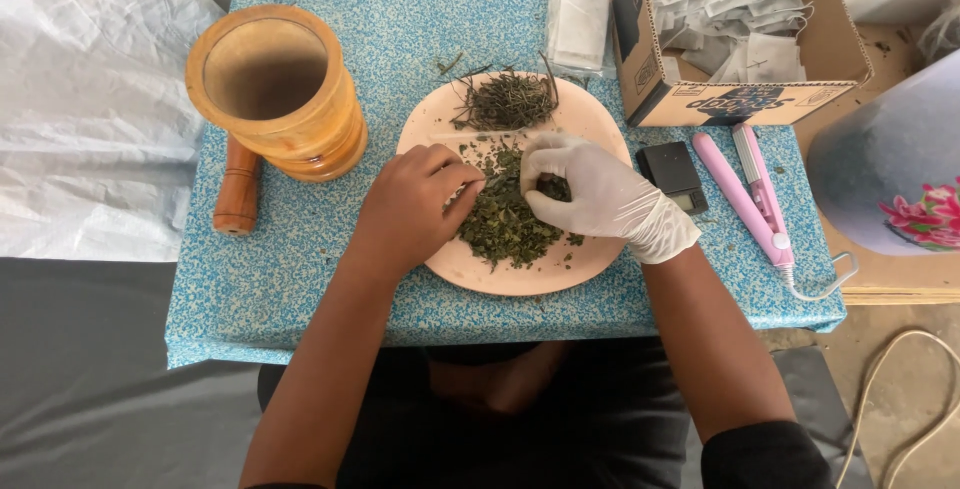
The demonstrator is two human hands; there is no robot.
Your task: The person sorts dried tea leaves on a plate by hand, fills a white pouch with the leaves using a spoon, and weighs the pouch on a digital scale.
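A pink plate (590, 114) sits in the middle of a small blue speckled table (300, 279). It carries a pile of dried green leaves (505, 224) at the front and a heap of bare stems (508, 101) at the back. My left hand (410, 207), bare, rests on the plate's left side with its fingertips pinched in the leaves. My right hand (600, 194), in a white glove, pinches leaves at the pile's right side. Both hands almost touch over the pile.
A wooden mortar (275, 89) stands at the table's left with a wooden pestle (237, 187) lying beside it. A cardboard box (735, 29) of small white sachets sits at back right. Near the plate lie a black pocket scale (672, 174) and a pink heat sealer (750, 194).
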